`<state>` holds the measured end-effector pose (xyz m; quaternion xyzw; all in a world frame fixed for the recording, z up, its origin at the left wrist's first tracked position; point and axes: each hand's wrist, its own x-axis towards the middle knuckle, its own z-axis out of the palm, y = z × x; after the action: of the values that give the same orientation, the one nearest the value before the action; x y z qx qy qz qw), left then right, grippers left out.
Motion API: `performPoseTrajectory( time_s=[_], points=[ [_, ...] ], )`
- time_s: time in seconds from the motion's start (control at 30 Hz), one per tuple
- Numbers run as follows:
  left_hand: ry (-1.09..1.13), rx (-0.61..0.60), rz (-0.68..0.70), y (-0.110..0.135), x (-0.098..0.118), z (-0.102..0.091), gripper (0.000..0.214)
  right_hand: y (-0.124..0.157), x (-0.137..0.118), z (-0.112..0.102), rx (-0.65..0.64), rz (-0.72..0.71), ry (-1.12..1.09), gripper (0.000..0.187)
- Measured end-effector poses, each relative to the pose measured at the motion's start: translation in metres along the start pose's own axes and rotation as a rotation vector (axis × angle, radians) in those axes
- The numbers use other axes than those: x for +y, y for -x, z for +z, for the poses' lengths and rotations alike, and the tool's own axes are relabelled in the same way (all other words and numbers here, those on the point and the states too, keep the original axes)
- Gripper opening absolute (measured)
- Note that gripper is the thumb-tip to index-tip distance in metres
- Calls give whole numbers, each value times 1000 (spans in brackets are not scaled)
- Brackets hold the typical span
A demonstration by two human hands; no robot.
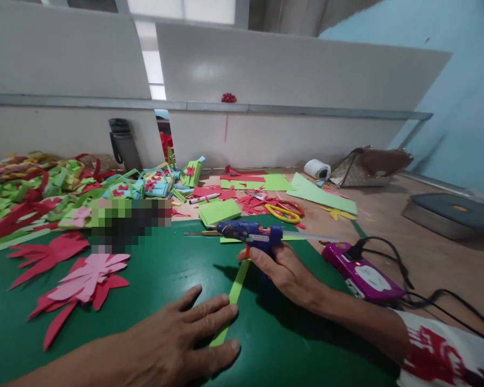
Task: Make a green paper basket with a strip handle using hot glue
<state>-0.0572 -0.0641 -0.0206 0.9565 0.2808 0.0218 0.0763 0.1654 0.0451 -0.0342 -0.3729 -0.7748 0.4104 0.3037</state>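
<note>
My right hand [284, 271] is closed around the grip of a blue glue gun [250, 234], whose nozzle points left over the dark green sheet [165, 279]. A narrow light green paper strip [234, 293] lies on that sheet, running from under the gun toward me. My left hand [181, 338] rests flat with fingers spread, pressing down the near end of the strip.
Pink and red paper flowers [84, 279] lie at the left, with a heap of coloured paper pieces [44, 188] behind. Yellow and red scissors [284, 211], light green sheets [322, 196], a purple power strip [361, 274] with black cables, a tape roll [317, 169], a bag [371, 166] and white partitions stand around.
</note>
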Motion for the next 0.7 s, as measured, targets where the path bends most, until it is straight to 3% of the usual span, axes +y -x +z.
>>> performPoseTrajectory(
  time_s=[0.13,0.33,0.5,0.7],
  points=[
    [35,18,18,-9,-3,0,56,1,11,-1,-45,-3,77,37],
    [42,41,38,-6,-10,7,51,7,9,-9,62,54,103,45],
    [60,67,58,-6,-15,14,54,8,9,-14,-41,140,126,45],
    [86,109,94,7,-20,30,56,4,11,-15,-36,173,103,47]
  ],
)
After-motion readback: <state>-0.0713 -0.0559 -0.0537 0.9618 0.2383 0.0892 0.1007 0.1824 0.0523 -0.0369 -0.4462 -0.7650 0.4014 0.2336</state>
